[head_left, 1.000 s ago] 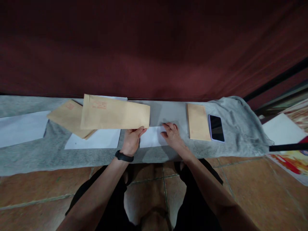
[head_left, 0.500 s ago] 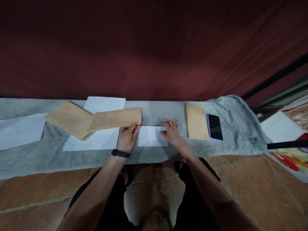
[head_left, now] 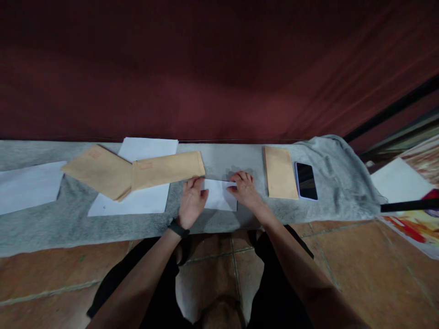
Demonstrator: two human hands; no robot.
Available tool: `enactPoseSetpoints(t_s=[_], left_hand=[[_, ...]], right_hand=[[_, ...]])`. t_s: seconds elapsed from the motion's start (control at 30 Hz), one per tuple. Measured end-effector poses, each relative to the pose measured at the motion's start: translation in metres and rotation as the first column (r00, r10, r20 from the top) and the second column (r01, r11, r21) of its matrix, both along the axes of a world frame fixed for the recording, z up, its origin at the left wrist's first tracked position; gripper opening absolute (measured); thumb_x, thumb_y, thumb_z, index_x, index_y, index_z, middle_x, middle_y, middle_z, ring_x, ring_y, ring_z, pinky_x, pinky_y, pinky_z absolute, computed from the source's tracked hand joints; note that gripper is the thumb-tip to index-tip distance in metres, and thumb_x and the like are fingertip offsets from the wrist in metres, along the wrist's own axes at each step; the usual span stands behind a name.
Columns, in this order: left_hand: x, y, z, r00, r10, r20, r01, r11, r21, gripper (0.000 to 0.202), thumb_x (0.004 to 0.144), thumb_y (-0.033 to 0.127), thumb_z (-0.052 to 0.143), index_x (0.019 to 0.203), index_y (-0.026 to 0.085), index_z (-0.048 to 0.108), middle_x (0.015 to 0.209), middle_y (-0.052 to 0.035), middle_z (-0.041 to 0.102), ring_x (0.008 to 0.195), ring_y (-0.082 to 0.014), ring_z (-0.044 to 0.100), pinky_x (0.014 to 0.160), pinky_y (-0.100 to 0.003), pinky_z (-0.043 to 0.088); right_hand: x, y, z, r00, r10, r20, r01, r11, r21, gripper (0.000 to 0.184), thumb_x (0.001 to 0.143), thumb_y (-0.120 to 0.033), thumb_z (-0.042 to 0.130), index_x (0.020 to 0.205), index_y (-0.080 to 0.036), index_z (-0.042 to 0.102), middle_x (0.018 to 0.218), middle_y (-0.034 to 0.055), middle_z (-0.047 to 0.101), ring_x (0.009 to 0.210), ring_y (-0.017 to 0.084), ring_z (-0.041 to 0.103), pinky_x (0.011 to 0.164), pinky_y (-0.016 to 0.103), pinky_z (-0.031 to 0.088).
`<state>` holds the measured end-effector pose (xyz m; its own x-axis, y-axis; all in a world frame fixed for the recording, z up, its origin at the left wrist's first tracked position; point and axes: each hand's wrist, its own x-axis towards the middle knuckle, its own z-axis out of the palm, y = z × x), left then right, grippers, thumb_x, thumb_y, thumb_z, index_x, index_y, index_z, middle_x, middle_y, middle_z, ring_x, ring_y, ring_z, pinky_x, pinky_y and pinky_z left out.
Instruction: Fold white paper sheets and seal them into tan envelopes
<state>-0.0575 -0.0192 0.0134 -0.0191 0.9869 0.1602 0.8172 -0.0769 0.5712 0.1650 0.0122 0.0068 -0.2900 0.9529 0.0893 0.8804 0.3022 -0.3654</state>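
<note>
A folded sheet of white paper (head_left: 219,195) lies in front of me, turned slightly askew. My left hand (head_left: 192,199) grips its left edge, thumb on top and fingers curled by the upper corner. At the opposite end, my right hand (head_left: 243,189) pinches the upper right corner with bent fingers. A brown paper envelope (head_left: 168,170) lies just beyond my left fingertips, its right end close to them. It partly covers another brown envelope (head_left: 99,170) and white sheets (head_left: 133,201).
A stack of brown envelopes (head_left: 281,173) stands to the right, beside a phone (head_left: 306,181). More white paper (head_left: 29,187) lies at far left. Grey cloth (head_left: 219,160) covers the narrow bench; a dark red curtain (head_left: 212,100) hangs behind it.
My left hand has let go of the brown envelope, which now lies flatter, and has moved right onto the folded paper. The paper has turned slightly; my right hand stays nearly still.
</note>
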Motion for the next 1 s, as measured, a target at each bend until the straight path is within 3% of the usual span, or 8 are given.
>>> enactPoseSetpoints(t_s=[0.07, 0.2, 0.33, 0.57, 0.73, 0.8, 0.9, 1.0], left_hand=[[0.001, -0.002, 0.001, 0.989, -0.041, -0.143, 0.04, 0.999, -0.01, 0.041, 0.087, 0.019, 0.06, 0.127, 0.014, 0.063, 0.132, -0.016, 0.063, 0.123, -0.0325, 0.057, 0.11, -0.046, 0.046], [0.001, -0.004, 0.003, 0.97, -0.054, -0.238, 0.048, 0.998, -0.034, 0.046, 0.09, 0.021, 0.06, 0.135, 0.013, 0.058, 0.135, -0.0162, 0.062, 0.122, -0.0324, 0.059, 0.108, -0.045, 0.048], [0.002, -0.005, 0.006, 0.963, -0.049, -0.265, 0.032, 0.997, -0.067, 0.053, 0.091, 0.022, 0.062, 0.142, 0.013, 0.052, 0.139, -0.018, 0.06, 0.125, -0.0327, 0.06, 0.109, -0.046, 0.048], [0.003, -0.006, 0.012, 0.967, -0.012, -0.255, -0.031, 0.986, -0.163, 0.058, 0.09, 0.029, 0.067, 0.144, 0.015, 0.05, 0.131, -0.0176, 0.064, 0.117, -0.03, 0.067, 0.098, -0.04, 0.055], [0.005, -0.009, 0.014, 0.959, -0.015, -0.282, -0.035, 0.985, -0.17, 0.055, 0.092, 0.03, 0.064, 0.143, 0.013, 0.051, 0.127, -0.0177, 0.064, 0.107, -0.0296, 0.069, 0.093, -0.04, 0.056], [0.008, -0.012, 0.011, 0.951, -0.034, -0.308, 0.01, 0.997, -0.079, 0.051, 0.094, 0.029, 0.06, 0.142, 0.013, 0.051, 0.129, -0.0185, 0.063, 0.115, -0.0316, 0.066, 0.097, -0.043, 0.055], [0.018, -0.019, 0.003, 0.938, -0.142, -0.317, 0.171, 0.983, 0.064, 0.049, 0.098, 0.029, 0.052, 0.145, 0.015, 0.049, 0.146, -0.0188, 0.055, 0.134, -0.0325, 0.055, 0.111, -0.048, 0.047], [0.032, -0.028, -0.007, 0.899, -0.288, -0.331, 0.326, 0.943, 0.064, 0.05, 0.102, 0.033, 0.046, 0.148, 0.013, 0.047, 0.16, -0.0178, 0.044, 0.149, -0.0314, 0.04, 0.121, -0.05, 0.036]], right_hand=[[-0.001, -0.001, 0.003, 1.0, -0.005, -0.015, 0.005, 1.0, -0.003, 0.015, 0.092, -0.027, 0.068, 0.105, -0.021, 0.069, 0.116, 0.0094, 0.064, 0.113, 0.029, 0.052, 0.098, 0.042, 0.038], [-0.001, -0.003, 0.008, 1.0, -0.008, -0.007, 0.008, 1.0, -0.024, 0.021, 0.093, -0.028, 0.067, 0.113, -0.022, 0.068, 0.118, 0.0098, 0.066, 0.112, 0.029, 0.053, 0.094, 0.041, 0.039], [-0.002, -0.002, 0.013, 0.998, -0.056, 0.024, 0.058, 0.994, -0.088, 0.024, 0.091, -0.03, 0.07, 0.113, -0.021, 0.069, 0.118, 0.01, 0.066, 0.112, 0.03, 0.054, 0.094, 0.042, 0.039], [-0.002, 0.003, 0.013, 0.996, -0.075, 0.047, 0.08, 0.99, -0.115, 0.011, 0.09, -0.031, 0.072, 0.093, -0.021, 0.073, 0.113, 0.0098, 0.067, 0.111, 0.03, 0.056, 0.092, 0.041, 0.043], [0.0, 0.005, 0.012, 0.998, -0.057, -0.03, 0.051, 0.986, -0.162, 0.011, 0.098, -0.022, 0.061, 0.102, -0.022, 0.071, 0.104, 0.0062, 0.074, 0.099, 0.022, 0.067, 0.087, 0.032, 0.048], [0.0, 0.004, 0.013, 0.995, -0.092, -0.031, 0.084, 0.978, -0.191, 0.012, 0.1, -0.023, 0.059, 0.105, -0.023, 0.07, 0.104, 0.0052, 0.075, 0.094, 0.021, 0.07, 0.083, 0.031, 0.05], [-0.001, 0.003, 0.014, 0.992, -0.124, -0.014, 0.12, 0.977, -0.176, 0.012, 0.101, -0.023, 0.059, 0.104, -0.022, 0.07, 0.106, 0.0063, 0.076, 0.096, 0.021, 0.071, 0.084, 0.03, 0.05], [0.0, 0.005, 0.015, 0.991, -0.135, -0.016, 0.131, 0.978, -0.164, 0.013, 0.101, -0.02, 0.057, 0.105, -0.021, 0.07, 0.107, 0.0072, 0.076, 0.097, 0.021, 0.07, 0.086, 0.03, 0.05]])
